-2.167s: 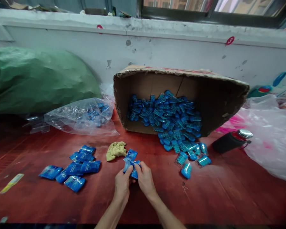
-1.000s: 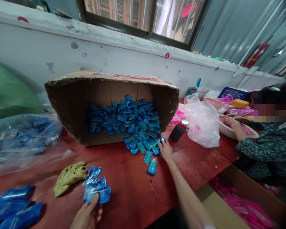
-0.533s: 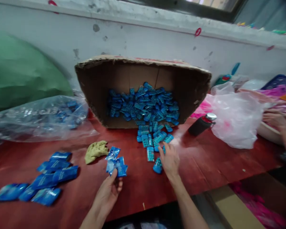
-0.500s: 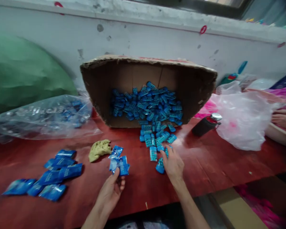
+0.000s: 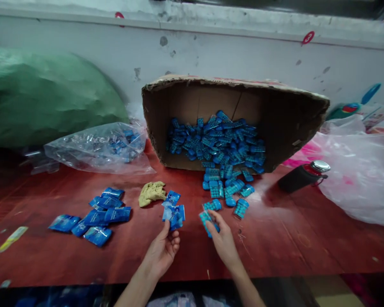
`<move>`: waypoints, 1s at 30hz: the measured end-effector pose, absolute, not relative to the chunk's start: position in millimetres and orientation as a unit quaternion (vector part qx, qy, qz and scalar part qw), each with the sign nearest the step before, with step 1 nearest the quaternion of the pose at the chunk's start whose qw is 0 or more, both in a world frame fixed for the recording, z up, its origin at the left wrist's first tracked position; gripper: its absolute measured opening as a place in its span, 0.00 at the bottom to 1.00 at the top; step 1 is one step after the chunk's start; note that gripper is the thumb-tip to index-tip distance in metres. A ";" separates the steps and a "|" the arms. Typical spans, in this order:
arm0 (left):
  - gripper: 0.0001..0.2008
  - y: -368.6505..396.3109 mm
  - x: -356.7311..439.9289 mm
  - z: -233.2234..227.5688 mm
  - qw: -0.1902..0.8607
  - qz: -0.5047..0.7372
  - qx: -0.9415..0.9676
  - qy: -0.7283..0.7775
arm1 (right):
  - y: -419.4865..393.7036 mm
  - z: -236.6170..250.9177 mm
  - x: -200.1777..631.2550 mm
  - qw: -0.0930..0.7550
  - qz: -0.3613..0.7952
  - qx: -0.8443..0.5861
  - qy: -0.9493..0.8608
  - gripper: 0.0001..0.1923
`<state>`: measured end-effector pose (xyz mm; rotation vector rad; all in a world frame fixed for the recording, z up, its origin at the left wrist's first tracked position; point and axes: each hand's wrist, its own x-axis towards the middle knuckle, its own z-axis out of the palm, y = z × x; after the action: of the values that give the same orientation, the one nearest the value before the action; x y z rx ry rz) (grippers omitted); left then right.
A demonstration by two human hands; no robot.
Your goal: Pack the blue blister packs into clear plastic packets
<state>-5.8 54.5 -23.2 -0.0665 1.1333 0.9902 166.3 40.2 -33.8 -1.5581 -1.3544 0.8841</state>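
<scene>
My left hand [image 5: 164, 249] is closed, its thumb pressed on small flat blue printed packets [image 5: 178, 212]; how many it grips is unclear. Another blue packet [image 5: 173, 197] lies just beyond them. Between the thumb and fingers of my right hand [image 5: 223, 238] is a small clear container with a blue end and turquoise beads [image 5: 205, 221], held just above the red table or on it. Similar small containers [image 5: 215, 188] lie loose in front of the cardboard box, and a large heap [image 5: 217, 138] of them fills its floor.
The cardboard box [image 5: 185, 96] lies on its side, open towards me. Filled blue pouches [image 5: 97, 216] are piled on the left, near a yellowish crumpled lump [image 5: 152, 193]. A clear bag [image 5: 96, 149], a dark bottle [image 5: 296, 177] and a white plastic bag [image 5: 365, 179] stand around the box.
The view has turned left. My right hand has moved away from the loose containers towards my left hand, bringing one container along. My left hand keeps hold of the blue packets.
</scene>
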 end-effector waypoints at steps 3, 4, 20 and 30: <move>0.08 53.1 -4.4 -21.8 0.724 0.456 -0.015 0.517 | 38.2 -11.6 149.2 0.466 0.441 -0.566 -0.518 0.17; 0.08 52.7 -3.8 -21.1 0.724 0.459 -0.009 0.515 | 37.2 -5.9 143.9 0.466 0.452 -0.554 -0.521 0.17; 0.15 53.5 -15.3 -24.3 0.702 0.507 0.151 0.477 | 40.3 3.4 137.9 0.400 0.502 -0.505 -0.577 0.15; 0.14 53.0 -14.3 -20.8 0.699 0.496 0.158 0.490 | 39.0 -6.6 124.8 0.396 0.490 -0.544 -0.555 0.10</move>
<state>-14.3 53.0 -20.8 0.3517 1.0908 1.1059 124.8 39.0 -6.6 -1.3780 -1.4057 1.2406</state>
